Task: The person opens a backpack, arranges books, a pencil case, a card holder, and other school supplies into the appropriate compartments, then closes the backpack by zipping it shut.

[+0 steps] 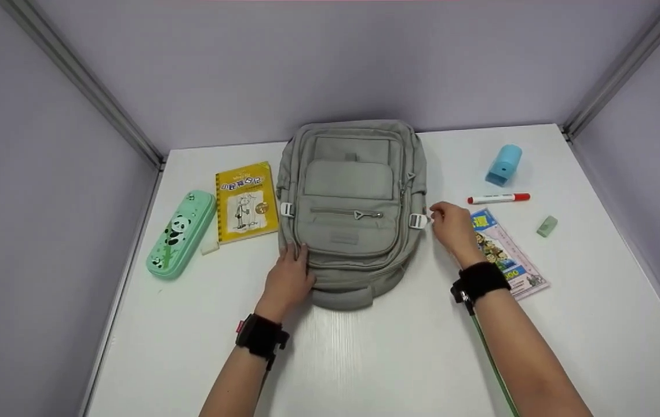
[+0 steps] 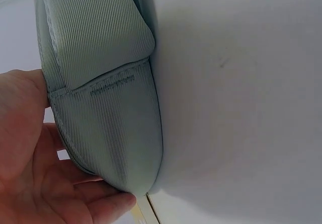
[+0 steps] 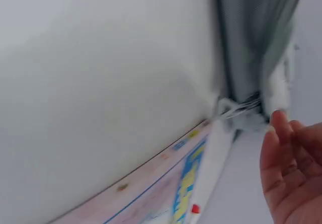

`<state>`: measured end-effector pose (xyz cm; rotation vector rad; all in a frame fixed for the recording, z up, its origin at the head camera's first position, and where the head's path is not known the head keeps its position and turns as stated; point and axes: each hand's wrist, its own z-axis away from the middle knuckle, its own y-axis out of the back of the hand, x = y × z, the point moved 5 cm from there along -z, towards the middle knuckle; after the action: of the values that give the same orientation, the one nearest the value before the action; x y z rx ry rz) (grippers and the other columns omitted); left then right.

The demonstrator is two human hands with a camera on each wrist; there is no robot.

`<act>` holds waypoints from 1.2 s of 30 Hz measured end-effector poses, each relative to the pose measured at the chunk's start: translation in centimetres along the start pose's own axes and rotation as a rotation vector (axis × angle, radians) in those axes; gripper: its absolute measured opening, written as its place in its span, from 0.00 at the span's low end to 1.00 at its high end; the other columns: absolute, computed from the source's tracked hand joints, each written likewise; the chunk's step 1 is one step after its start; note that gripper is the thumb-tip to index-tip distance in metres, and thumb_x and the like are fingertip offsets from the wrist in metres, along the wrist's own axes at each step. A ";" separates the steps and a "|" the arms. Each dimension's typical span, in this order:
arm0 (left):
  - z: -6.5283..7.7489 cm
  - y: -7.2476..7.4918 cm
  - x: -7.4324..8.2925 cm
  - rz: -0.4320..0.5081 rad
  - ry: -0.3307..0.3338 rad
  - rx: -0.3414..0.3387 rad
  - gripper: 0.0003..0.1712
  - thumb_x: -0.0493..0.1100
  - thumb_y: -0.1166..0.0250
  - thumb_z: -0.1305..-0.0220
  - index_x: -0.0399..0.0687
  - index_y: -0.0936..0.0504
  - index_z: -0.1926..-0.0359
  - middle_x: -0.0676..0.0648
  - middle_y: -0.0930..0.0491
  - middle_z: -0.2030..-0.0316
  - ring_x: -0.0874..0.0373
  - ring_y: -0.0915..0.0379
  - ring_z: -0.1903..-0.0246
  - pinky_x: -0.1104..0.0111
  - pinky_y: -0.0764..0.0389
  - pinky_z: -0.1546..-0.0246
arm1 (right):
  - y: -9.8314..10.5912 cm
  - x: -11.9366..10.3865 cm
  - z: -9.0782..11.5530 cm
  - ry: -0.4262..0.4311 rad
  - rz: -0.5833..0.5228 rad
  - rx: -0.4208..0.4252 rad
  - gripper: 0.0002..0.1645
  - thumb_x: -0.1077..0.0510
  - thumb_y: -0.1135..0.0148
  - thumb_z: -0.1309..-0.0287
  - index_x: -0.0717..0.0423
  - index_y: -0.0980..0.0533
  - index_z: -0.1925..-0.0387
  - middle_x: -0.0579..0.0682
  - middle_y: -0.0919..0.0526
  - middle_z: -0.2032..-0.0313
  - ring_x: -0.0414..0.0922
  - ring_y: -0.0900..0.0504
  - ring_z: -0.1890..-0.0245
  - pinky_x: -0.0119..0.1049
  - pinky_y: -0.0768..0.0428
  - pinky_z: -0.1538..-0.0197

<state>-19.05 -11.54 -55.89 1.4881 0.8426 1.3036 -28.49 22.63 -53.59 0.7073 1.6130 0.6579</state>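
Observation:
A grey backpack [image 1: 350, 179] lies on its back on the white table, front pocket up and top handle [image 1: 344, 298] toward me. My left hand [image 1: 289, 281] holds its near left edge. In the left wrist view, the left hand's fingers [image 2: 108, 206] wrap around the grey fabric [image 2: 113, 128]. On the other side, my right hand [image 1: 454, 229] pinches at the white side buckle [image 1: 418, 220], fingertips together at its outer end. The right wrist view is blurred around the buckle [image 3: 229, 107]. A matching white buckle [image 1: 287, 209] sits on the left side.
Left of the backpack lie a yellow book [image 1: 247, 202], a green panda pencil case [image 1: 182, 234] and a small whitish eraser [image 1: 210, 248]. To the right are a blue pencil sharpener [image 1: 504, 165], a red marker [image 1: 499, 198], a pink-edged booklet [image 1: 509, 255] and a green eraser [image 1: 547, 226].

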 end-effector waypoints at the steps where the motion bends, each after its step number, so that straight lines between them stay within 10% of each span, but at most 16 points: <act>1: 0.0 -0.1 0.1 -0.003 -0.003 0.005 0.35 0.45 0.40 0.34 0.31 0.36 0.31 0.24 0.39 0.35 0.30 0.40 0.36 0.45 0.24 0.50 | -0.1 0.6 -0.3 -0.028 0.017 -0.019 0.14 0.67 0.50 0.33 0.70 0.20 0.54 0.65 0.16 0.60 0.60 0.18 0.59 0.53 0.23 0.56; 7: -0.1 -0.5 0.9 -0.084 -0.021 0.083 0.34 0.45 0.38 0.35 0.29 0.33 0.34 0.23 0.36 0.38 0.28 0.37 0.39 0.44 0.24 0.51 | -1.4 2.4 -1.4 -0.128 0.095 -0.153 0.16 0.65 0.48 0.34 0.69 0.21 0.50 0.66 0.18 0.57 0.62 0.20 0.56 0.54 0.24 0.54; 13: 0.1 -0.8 2.0 -0.273 -0.078 0.193 0.32 0.46 0.33 0.39 0.37 0.28 0.36 0.25 0.34 0.38 0.30 0.42 0.35 0.36 0.45 0.38 | -2.4 2.5 -2.0 -0.159 0.121 -0.208 0.15 0.67 0.50 0.35 0.69 0.22 0.51 0.66 0.20 0.58 0.61 0.21 0.57 0.54 0.24 0.54; 25: 0.4 -1.9 3.4 -0.179 -0.377 0.085 0.33 0.27 0.41 0.36 0.67 0.23 0.38 0.40 0.37 0.31 0.30 0.46 0.33 0.29 0.50 0.41 | -2.0 2.0 -2.2 -0.162 0.144 -0.208 0.14 0.62 0.49 0.32 0.67 0.21 0.54 0.65 0.17 0.58 0.60 0.19 0.60 0.53 0.24 0.56; 31: 0.0 -2.3 2.9 -0.133 -0.342 0.027 0.21 0.49 0.46 0.27 0.64 0.23 0.36 0.43 0.38 0.29 0.33 0.50 0.30 0.30 0.55 0.39 | -2.1 1.9 -1.9 -0.072 0.131 -0.213 0.19 0.66 0.49 0.35 0.68 0.22 0.46 0.67 0.17 0.56 0.62 0.18 0.57 0.54 0.23 0.54; 36: -0.2 -2.6 3.1 -0.140 -0.276 -0.064 0.40 0.77 0.57 0.35 0.66 0.29 0.31 0.44 0.44 0.27 0.33 0.57 0.29 0.31 0.59 0.38 | -2.1 1.5 -1.1 0.020 0.106 -0.190 0.20 0.69 0.48 0.38 0.71 0.22 0.46 0.69 0.18 0.53 0.64 0.19 0.54 0.55 0.24 0.51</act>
<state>-18.41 -7.81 -57.39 1.4891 0.7042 0.9864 -29.93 22.30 -55.97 0.6511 1.5150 0.8850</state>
